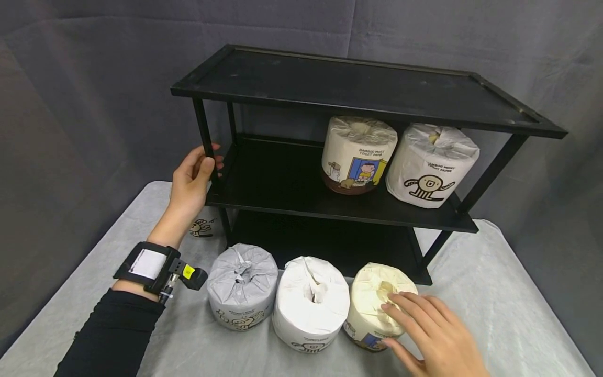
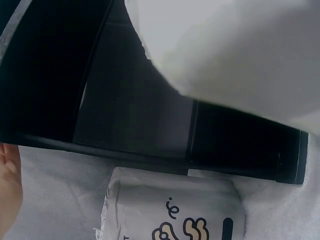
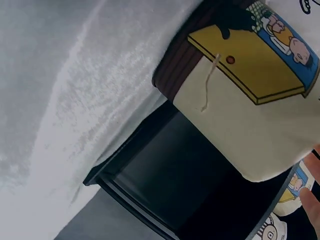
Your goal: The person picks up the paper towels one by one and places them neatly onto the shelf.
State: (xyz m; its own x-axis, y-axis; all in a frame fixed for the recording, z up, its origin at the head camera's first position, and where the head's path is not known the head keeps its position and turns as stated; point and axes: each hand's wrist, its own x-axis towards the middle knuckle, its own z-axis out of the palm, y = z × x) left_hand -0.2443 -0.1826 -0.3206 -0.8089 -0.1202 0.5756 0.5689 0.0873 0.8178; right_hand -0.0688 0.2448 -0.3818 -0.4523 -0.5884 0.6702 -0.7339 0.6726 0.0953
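My left hand (image 1: 190, 180) holds the left front post (image 1: 202, 123) of a black shelf rack (image 1: 348, 84), thumb in front and fingers behind. At the lower right, my right hand (image 1: 435, 332) is over a cream-wrapped toilet roll (image 1: 369, 293), fingers slightly bent and spread. Its fingertips are at the hole in the roll's top, and the thumb is near the side. The right wrist view has this roll (image 3: 240, 130) close up, with fingers (image 3: 311, 205) at the right edge. Left of it stand a white-wrapped roll (image 1: 308, 309) and a grey-white roll (image 1: 242, 293).
Two wrapped rolls, one with a cartoon scene (image 1: 360, 157) and one with a striped figure (image 1: 431, 167), stand on the middle shelf's right side. Another roll (image 1: 204, 225) is behind my left wrist, partly hidden. A light cloth (image 1: 509, 309) covers the table; grey curtains hang behind.
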